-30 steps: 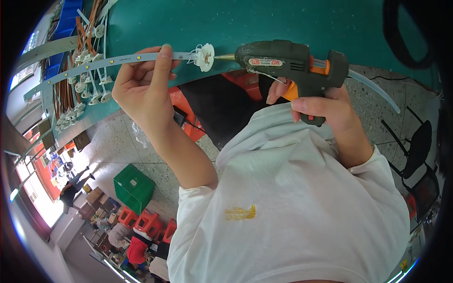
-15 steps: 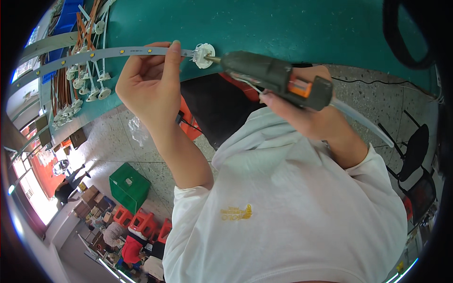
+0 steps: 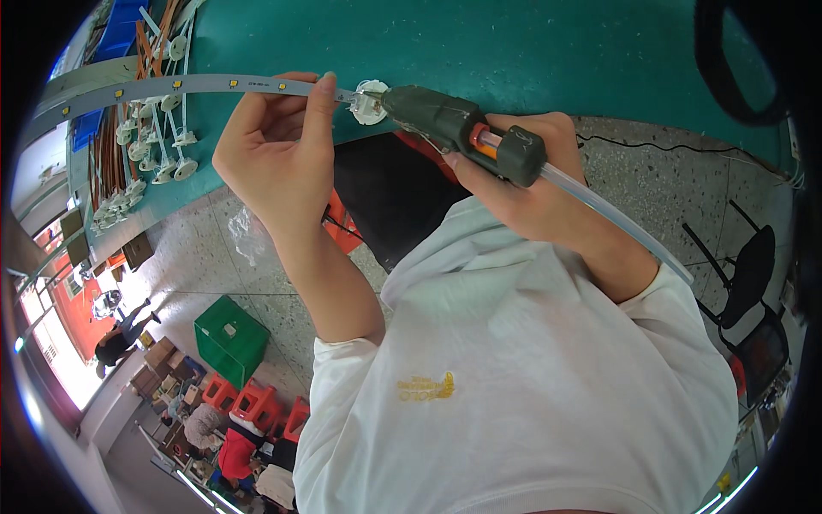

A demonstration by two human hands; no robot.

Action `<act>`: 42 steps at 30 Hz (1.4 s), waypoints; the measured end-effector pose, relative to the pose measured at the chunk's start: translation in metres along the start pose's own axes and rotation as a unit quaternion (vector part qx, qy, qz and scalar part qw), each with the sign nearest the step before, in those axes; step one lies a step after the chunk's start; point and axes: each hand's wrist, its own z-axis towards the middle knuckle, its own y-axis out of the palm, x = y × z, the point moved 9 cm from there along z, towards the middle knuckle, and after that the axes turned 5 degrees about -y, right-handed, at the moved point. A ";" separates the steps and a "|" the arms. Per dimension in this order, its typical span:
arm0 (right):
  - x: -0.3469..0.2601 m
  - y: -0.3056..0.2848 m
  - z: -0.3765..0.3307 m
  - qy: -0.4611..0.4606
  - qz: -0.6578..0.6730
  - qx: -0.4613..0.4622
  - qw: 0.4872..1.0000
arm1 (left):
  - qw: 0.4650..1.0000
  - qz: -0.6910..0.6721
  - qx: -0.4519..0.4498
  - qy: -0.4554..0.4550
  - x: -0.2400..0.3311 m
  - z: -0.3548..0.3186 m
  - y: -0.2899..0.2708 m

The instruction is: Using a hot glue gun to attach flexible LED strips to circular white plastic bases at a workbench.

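Observation:
My left hand [image 3: 287,141] pinches a white LED strip [image 3: 201,84] between thumb and fingers, close to the strip's right end. That end meets a round white plastic cap [image 3: 370,114] at the near edge of the green table. In my right hand [image 3: 535,193] is a dark green hot glue gun [image 3: 441,116], its nozzle pointing left onto the cap. A long translucent glue stick [image 3: 608,214] sticks out of the gun's back. Whether the nozzle touches the cap is hard to make out.
Several strips with round white caps [image 3: 163,171] and brown strips lie at the left of the green table [image 3: 514,51]. Below stand a green bin [image 3: 229,338], red stools [image 3: 255,403] and a black chair [image 3: 753,283]. Other people [image 3: 235,454] are at the lower left. A black cable [image 3: 668,147] runs at right.
The glue gun has tilted and swung left, its nozzle now farther over the cap. The LED strip has risen slightly at its left part; my left hand has shifted a little right.

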 end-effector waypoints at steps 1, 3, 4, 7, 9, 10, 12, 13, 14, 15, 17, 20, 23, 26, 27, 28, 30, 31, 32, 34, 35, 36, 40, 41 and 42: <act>0.000 -0.001 0.000 -0.003 0.001 0.005 1.000 | 1.000 -0.002 0.002 0.000 0.000 0.000 0.000; 0.000 0.001 0.000 -0.008 0.007 -0.009 1.000 | 1.000 -0.002 0.000 0.003 0.000 0.000 0.000; -0.001 0.003 0.000 -0.013 0.013 -0.023 1.000 | 1.000 -0.002 -0.002 0.007 0.001 0.000 0.000; -0.003 0.002 0.000 -0.023 0.012 -0.018 1.000 | 1.000 -0.003 -0.002 0.002 0.000 0.001 0.000; -0.003 0.002 0.000 -0.023 0.009 -0.018 1.000 | 1.000 0.000 -0.002 0.003 0.000 0.001 0.000; -0.004 0.002 0.000 -0.022 0.006 -0.018 1.000 | 1.000 0.003 -0.002 0.004 0.000 0.001 0.000; -0.003 0.002 -0.001 -0.015 0.014 -0.017 1.000 | 1.000 0.001 -0.001 0.003 0.000 0.001 0.000; -0.002 0.001 -0.002 -0.009 0.021 -0.017 1.000 | 1.000 0.000 0.001 0.002 -0.001 0.001 0.000; -0.003 0.001 -0.002 -0.009 0.021 -0.017 1.000 | 1.000 0.000 0.001 0.002 0.000 0.001 0.001; -0.004 0.001 -0.002 -0.011 0.028 -0.021 0.999 | 1.000 0.003 0.004 0.004 0.001 0.000 0.000; -0.006 0.001 -0.003 -0.014 0.035 -0.024 0.999 | 1.000 0.006 0.007 0.006 0.003 0.000 0.001; -0.006 0.002 -0.004 -0.014 0.041 -0.021 0.999 | 1.000 0.011 0.015 0.004 0.002 0.000 0.001; -0.007 0.002 -0.004 -0.016 0.039 -0.022 0.999 | 1.000 0.013 0.011 0.010 0.002 0.000 0.001; -0.006 0.002 -0.006 -0.013 0.039 -0.019 0.999 | 1.000 0.008 0.016 0.005 0.002 -0.001 0.000; -0.007 0.002 -0.006 -0.012 0.037 -0.018 0.999 | 1.000 0.009 0.016 0.005 0.002 -0.001 0.000; -0.008 0.002 -0.007 -0.011 0.035 -0.017 0.999 | 1.000 0.011 0.016 0.006 0.002 -0.001 0.000; -0.008 0.003 -0.008 -0.013 0.032 -0.018 0.999 | 1.000 0.014 0.018 0.007 0.002 -0.003 -0.001; -0.009 0.004 -0.009 -0.015 0.029 -0.019 0.999 | 1.000 0.018 0.019 0.007 0.003 -0.004 -0.002; -0.009 0.004 -0.009 -0.014 0.028 -0.019 0.999 | 1.000 0.017 0.018 0.007 0.002 -0.005 -0.001; -0.008 0.007 -0.009 -0.003 0.016 -0.037 0.999 | 0.999 0.030 0.017 0.013 0.002 -0.006 0.000; -0.009 0.005 -0.007 -0.002 0.016 -0.036 0.999 | 0.999 0.030 0.016 0.013 0.002 -0.006 0.001; -0.008 0.009 -0.005 0.009 0.016 -0.069 0.997 | 0.999 0.041 0.022 0.020 0.002 -0.006 0.000; 0.024 0.037 -0.021 0.298 0.343 -0.116 0.883 | 0.996 0.034 0.052 0.071 0.007 -0.006 -0.001; 0.025 0.036 -0.019 0.295 0.344 -0.117 0.884 | 0.995 0.035 0.053 0.073 0.007 -0.006 -0.002; 0.030 0.030 -0.018 0.309 0.350 -0.101 0.878 | 0.995 0.029 0.073 0.066 0.008 -0.006 -0.007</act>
